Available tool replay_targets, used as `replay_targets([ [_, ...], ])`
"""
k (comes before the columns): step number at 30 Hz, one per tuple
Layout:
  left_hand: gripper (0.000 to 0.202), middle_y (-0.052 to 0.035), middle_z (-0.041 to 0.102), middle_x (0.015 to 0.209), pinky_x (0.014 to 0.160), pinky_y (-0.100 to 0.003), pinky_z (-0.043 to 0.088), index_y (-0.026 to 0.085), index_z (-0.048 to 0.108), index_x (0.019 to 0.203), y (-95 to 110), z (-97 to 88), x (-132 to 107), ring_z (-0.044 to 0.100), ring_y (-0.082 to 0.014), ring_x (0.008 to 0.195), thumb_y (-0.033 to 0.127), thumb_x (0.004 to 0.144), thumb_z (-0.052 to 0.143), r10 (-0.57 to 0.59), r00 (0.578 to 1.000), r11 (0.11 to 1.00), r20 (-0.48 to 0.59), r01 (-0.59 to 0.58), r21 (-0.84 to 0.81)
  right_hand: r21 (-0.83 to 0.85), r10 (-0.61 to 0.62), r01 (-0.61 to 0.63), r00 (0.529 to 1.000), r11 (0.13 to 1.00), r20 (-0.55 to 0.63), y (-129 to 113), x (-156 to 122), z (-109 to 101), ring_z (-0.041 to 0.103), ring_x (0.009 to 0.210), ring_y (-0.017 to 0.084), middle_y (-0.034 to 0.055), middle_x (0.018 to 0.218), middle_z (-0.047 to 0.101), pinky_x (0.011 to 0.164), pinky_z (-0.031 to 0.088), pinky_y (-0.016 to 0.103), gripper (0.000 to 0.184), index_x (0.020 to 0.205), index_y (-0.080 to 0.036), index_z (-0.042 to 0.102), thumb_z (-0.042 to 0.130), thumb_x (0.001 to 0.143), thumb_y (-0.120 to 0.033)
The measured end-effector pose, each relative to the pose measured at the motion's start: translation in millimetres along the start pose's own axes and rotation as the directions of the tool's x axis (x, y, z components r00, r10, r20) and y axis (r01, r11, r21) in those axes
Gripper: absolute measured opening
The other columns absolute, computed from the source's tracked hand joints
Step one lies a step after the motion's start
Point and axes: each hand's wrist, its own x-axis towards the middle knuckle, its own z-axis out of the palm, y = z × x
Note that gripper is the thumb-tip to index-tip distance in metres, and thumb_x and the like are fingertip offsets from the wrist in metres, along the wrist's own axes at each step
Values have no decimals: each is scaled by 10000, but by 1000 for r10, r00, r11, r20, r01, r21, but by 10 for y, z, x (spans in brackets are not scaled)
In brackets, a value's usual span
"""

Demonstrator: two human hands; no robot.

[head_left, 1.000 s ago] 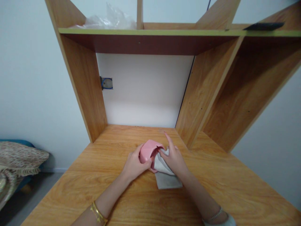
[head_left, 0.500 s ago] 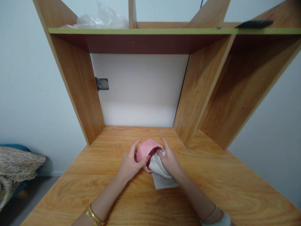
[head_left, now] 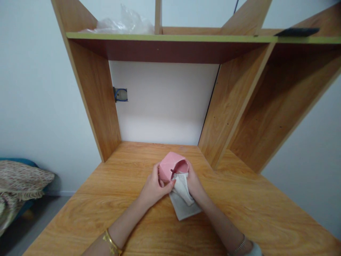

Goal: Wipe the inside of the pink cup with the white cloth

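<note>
A pink, faceted hollow container (head_left: 168, 165) is held tilted above the desk, its opening facing right and toward me. My left hand (head_left: 155, 185) grips its left side, with the thumb at the lower rim. A crumpled white cloth (head_left: 181, 185) is bunched at the opening, and part of it hangs down flat below. My right hand (head_left: 194, 183) is closed on this cloth at the right rim; its fingertips are partly hidden behind the cloth and container.
The wooden desk (head_left: 133, 227) spreads under both arms. Upright panels (head_left: 229, 117) and a green-edged shelf (head_left: 165, 37) rise behind it. Clear plastic wrap (head_left: 125, 23) and a dark flat object (head_left: 297, 32) lie on the shelf. A patterned fringed blanket (head_left: 23, 179) is at the far left.
The container has been turned so more of its opening shows. My right hand has shifted from inside the opening to the right rim, and the cloth has come partly out.
</note>
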Motion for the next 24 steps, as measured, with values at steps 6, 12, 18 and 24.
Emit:
replay_targets([
  [6, 527, -66, 606, 987, 745, -300, 456, 157, 441, 1148, -17, -39, 24, 577, -208, 843, 308, 667, 598, 30, 997, 994, -72, -22, 109, -482, -18, 13, 1000, 876, -5, -207, -15, -162, 547, 560, 178, 0, 653, 587, 551, 409, 271, 691, 1303, -166, 249, 536, 688, -292],
  [12, 546, -66, 607, 1037, 790, -315, 452, 173, 459, 1168, -20, -48, 6, 574, -228, 905, 274, 647, 585, 49, 997, 984, -55, -39, 172, -583, -79, 148, 987, 799, 142, -236, -14, -194, 562, 616, 194, -7, 634, 579, 579, 402, 265, 697, 1335, -194, 186, 496, 718, -288],
  [18, 588, -69, 590, 1080, 828, -325, 435, 169, 450, 1182, -46, -53, -13, 561, -237, 944, 287, 624, 594, 76, 997, 967, -24, -68, 246, -501, -38, 138, 978, 854, 205, -105, -18, -154, 582, 806, 207, 72, 936, 619, 704, 424, 304, 635, 1318, -190, 227, 471, 735, -255],
  [24, 543, -85, 572, 1108, 846, -338, 419, 164, 438, 1197, -46, -66, 15, 545, -242, 972, 372, 711, 560, 47, 999, 975, -6, -45, 217, -338, -42, 76, 993, 938, 107, -61, -23, -121, 575, 875, 214, 88, 1035, 605, 764, 421, 326, 586, 1275, -179, 329, 470, 707, -209],
])
